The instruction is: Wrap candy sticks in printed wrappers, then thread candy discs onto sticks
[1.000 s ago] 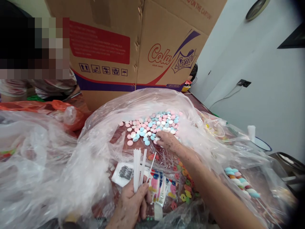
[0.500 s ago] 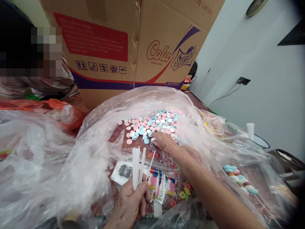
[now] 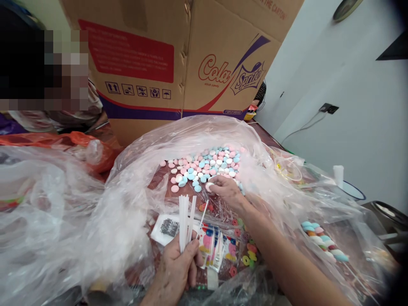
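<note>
My left hand [image 3: 177, 272] is closed round a bundle of thin white sticks [image 3: 185, 221] that point up, near the bottom middle. My right hand [image 3: 225, 189] reaches into an open clear plastic bag [image 3: 134, 170] and pinches a white round candy [image 3: 209, 185] at the near edge of a heap of pink, blue and white candies [image 3: 207, 165]. Small printed packets [image 3: 213, 248] and coloured ring candies [image 3: 247, 255] lie under the plastic between my hands.
A big cardboard carton [image 3: 178, 63] printed "Cola Sprite" stands behind the bag. Crumpled clear plastic [image 3: 41, 212] covers the left, with orange plastic [image 3: 73, 140] behind it. A finished stick of stacked candies [image 3: 321, 244] lies at right. A person sits at far left.
My right hand has shifted slightly left along the heap's near edge and closed its fingertips on a white candy. The left hand with the sticks has hardly moved.
</note>
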`<control>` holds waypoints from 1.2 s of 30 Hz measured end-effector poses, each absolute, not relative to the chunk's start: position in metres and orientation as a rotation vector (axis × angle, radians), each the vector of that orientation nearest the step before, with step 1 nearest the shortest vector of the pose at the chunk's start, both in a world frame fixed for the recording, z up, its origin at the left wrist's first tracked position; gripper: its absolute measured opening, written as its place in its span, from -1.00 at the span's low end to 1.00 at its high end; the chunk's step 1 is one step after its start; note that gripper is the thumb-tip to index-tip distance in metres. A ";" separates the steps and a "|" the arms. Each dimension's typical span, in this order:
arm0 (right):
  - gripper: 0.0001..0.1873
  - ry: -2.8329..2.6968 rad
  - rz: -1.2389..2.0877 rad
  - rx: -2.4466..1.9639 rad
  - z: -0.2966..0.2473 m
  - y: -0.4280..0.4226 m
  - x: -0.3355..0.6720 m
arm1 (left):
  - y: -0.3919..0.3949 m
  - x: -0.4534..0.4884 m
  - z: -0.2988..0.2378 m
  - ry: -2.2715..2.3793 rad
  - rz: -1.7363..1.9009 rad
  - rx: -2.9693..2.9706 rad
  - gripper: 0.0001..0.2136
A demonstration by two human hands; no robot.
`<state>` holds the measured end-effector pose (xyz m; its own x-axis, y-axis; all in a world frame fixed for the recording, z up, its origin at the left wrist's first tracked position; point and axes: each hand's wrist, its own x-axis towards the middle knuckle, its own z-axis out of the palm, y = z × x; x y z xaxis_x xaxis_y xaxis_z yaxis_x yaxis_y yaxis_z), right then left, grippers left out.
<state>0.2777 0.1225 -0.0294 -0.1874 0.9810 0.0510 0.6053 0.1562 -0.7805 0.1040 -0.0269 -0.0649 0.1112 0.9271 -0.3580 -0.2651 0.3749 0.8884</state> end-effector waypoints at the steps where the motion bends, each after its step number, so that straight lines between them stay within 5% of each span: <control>1: -0.76 -1.805 0.926 -1.464 -0.028 0.118 0.281 | -0.026 0.104 -0.065 1.111 1.008 0.765 -0.61; 9: -0.71 -1.122 1.580 -1.120 0.000 0.078 0.281 | -0.027 0.105 -0.051 1.157 1.001 0.793 -0.71; 29: -0.77 -1.431 1.411 -1.239 0.001 0.069 0.285 | -0.027 0.106 -0.048 1.183 0.993 0.814 -0.73; 36: -0.64 -1.474 1.373 -1.249 -0.012 0.057 0.280 | -0.028 0.107 -0.051 1.193 1.039 0.801 -0.72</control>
